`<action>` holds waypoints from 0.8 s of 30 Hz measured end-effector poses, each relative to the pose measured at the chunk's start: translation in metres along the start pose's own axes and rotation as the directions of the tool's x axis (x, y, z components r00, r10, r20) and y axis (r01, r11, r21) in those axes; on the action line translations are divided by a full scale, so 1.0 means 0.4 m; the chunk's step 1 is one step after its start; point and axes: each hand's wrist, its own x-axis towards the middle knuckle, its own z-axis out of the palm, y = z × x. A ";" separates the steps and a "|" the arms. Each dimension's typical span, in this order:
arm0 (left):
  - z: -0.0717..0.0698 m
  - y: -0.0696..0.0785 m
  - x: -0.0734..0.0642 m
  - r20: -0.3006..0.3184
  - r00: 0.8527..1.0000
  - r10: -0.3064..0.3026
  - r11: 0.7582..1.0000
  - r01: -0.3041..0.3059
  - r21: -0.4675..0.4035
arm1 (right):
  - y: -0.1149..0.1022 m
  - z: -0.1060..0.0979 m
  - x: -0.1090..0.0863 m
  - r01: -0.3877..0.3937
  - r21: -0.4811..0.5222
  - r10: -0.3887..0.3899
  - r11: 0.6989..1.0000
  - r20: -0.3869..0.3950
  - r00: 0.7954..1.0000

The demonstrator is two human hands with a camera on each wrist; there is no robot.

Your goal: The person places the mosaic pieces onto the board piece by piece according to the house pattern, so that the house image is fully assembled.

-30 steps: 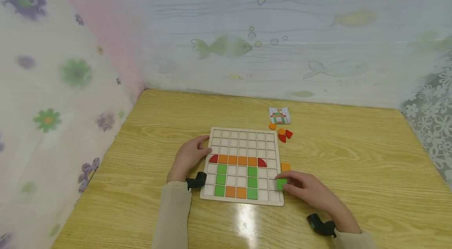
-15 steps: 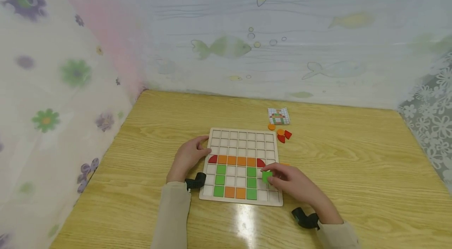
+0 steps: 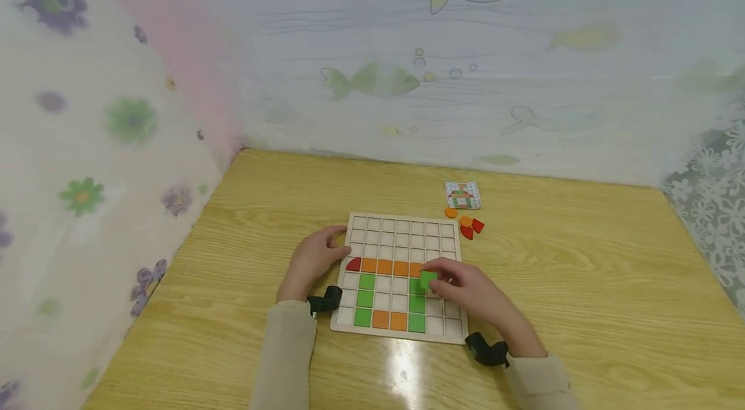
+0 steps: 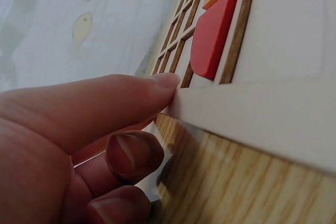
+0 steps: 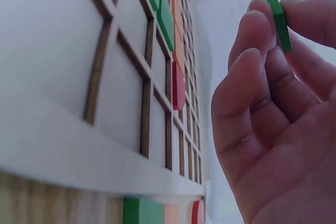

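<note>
A light wooden grid board (image 3: 401,224) lies on the table, with green square tiles (image 3: 363,317), orange square tiles (image 3: 385,267) and a red quarter-round tile (image 3: 354,264) in its cells. At the board's left edge, my left hand (image 3: 311,261) holds the rim; in the left wrist view its thumb rests on the frame and other fingers curl beside it. My right hand (image 3: 471,290) pinches a green square tile (image 5: 276,17) between thumb and fingers, raised over the board's right part. That hand hides the right-hand red tile in the head view, but the right wrist view shows this red tile (image 5: 178,85).
Behind the board lies a small pattern card (image 3: 463,195). Orange discs (image 3: 451,212) and loose red pieces (image 3: 478,226) are near it. A green piece (image 5: 143,211) lies beside the board in the right wrist view. Patterned walls border the table (image 3: 582,255).
My right hand has carried the green tile leftward from the board's right edge to above the right-hand green column. The left hand has stayed at the left edge.
</note>
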 end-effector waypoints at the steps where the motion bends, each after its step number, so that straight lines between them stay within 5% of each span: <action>1: 0.000 0.000 0.000 -0.002 1.000 0.002 1.000 -0.002 0.002 | -0.001 0.001 0.004 -0.004 -0.002 0.004 1.000 -0.002 1.000; 24: -0.002 0.002 -0.002 -0.006 1.000 0.011 1.000 -0.011 0.018 | -0.001 0.023 0.090 -0.037 -0.110 0.032 0.993 -0.053 0.998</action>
